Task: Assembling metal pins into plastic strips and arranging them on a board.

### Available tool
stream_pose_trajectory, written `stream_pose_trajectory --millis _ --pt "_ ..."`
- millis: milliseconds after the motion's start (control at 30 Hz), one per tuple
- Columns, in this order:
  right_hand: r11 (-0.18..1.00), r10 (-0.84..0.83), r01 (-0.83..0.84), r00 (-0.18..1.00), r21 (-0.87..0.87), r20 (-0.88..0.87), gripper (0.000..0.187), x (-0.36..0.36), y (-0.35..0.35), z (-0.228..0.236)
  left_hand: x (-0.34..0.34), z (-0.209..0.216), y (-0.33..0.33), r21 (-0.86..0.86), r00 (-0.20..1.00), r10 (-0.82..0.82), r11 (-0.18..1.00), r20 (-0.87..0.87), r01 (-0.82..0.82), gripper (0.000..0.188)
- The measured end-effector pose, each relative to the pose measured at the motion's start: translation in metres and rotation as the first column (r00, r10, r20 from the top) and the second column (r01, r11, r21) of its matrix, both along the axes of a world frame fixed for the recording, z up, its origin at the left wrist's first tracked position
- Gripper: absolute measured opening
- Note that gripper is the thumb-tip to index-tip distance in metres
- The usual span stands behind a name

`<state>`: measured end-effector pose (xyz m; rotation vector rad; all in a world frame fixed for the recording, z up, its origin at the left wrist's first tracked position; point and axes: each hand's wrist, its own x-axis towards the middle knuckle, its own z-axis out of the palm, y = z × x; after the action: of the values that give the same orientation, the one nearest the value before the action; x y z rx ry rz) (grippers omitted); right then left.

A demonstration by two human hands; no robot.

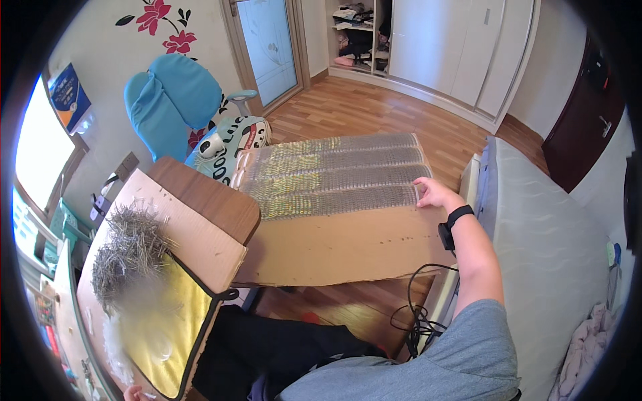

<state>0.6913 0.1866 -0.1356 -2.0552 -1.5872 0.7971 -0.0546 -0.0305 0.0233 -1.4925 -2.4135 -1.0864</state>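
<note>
In the middle, the ridged strips (341, 170) look like clear, glossy plastic over matt brown cardboard (334, 248). At left, a heap of thin pieces (130, 247) appears to be shiny, bristly metal, near satiny yellow cloth (190, 301). Far off, the floor (321, 107) looks like smooth, glossy wood.

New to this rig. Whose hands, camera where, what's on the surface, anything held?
No machine: these are a person's bare hands. The one picture comes from a fisheye camera worn on the head, looking down, so edges bend. Shiny, ridged strips lie in rows on cardboard; the right hand is at their right end, grip unclear. At left, thin silvery pieces are heaped by a black-edged yellow cloth. The left hand barely shows at the lower edge; can't tell if it holds anything.
</note>
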Motion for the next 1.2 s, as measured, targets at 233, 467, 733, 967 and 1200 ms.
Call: stream_pose_trajectory --millis 233,467,733,967,1200 --pt "0.999 0.029 -0.027 0.998 -0.043 0.054 0.067 0.007 0.009 -0.004 0.001 -0.005 -0.003 0.232 0.931 0.001 0.968 0.365 -0.092 0.019" --pt "0.993 0.118 -0.120 0.986 0.010 0.114 0.073 0.015 0.009 -0.011 0.006 0.008 -0.008 0.413 0.776 -0.117 0.890 0.619 -0.196 0.024" --pt "0.967 -0.049 0.076 0.992 0.243 -0.113 0.050 -0.066 -0.019 0.114 -0.003 -0.001 -0.021 0.507 0.713 -0.327 0.861 0.620 -0.046 0.046" --pt "0.570 0.557 -0.326 0.828 0.754 -0.063 0.020 -0.323 -0.108 0.259 0.020 -0.025 -0.005 0.470 0.742 -0.391 0.875 0.544 0.116 0.015" --pt "0.077 0.829 -0.753 0.412 0.654 0.377 0.011 -0.473 -0.041 0.193 0.066 -0.008 0.024 0.512 0.274 -0.509 0.856 0.816 0.068 0.013"
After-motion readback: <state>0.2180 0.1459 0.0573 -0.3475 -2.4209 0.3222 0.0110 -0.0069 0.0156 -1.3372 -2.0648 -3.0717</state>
